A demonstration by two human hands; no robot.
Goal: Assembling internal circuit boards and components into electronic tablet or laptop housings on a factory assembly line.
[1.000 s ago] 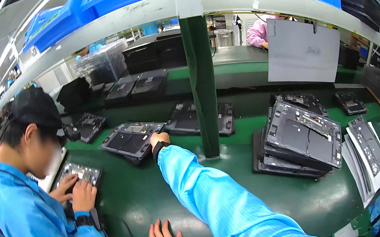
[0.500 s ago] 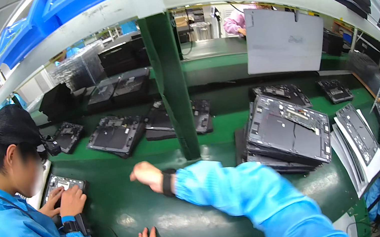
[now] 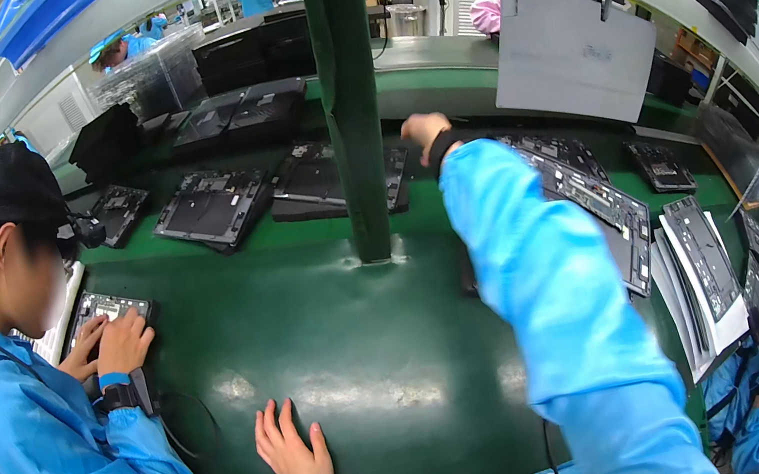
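Note:
My left hand (image 3: pixel 293 455) lies flat on the green work table (image 3: pixel 316 339), fingers spread and holding nothing. A blue strap and a watch are on its wrist. My right arm, in a blue sleeve, stretches far forward. My right hand (image 3: pixel 427 132) is up beside the green post (image 3: pixel 352 110), its fingers curled inward; whether anything is in them is hidden. Left of the post is a black laptop chassis (image 3: pixel 304 184) on a small pile. Partly behind my right forearm sits a stack of black laptop chassis (image 3: pixel 632 238).
A co-worker (image 3: pixel 20 331) at the left has both hands on an opened device (image 3: pixel 108 307). More chassis (image 3: pixel 210 206) lie along the far side. White sheets with a dark panel (image 3: pixel 703 256) are at the right, near another person's hands. A grey board (image 3: pixel 575 50) hangs behind.
My right hand has moved forward and right, from the table in front of the post to beside it, higher up. My left hand stays flat. The view has tilted down.

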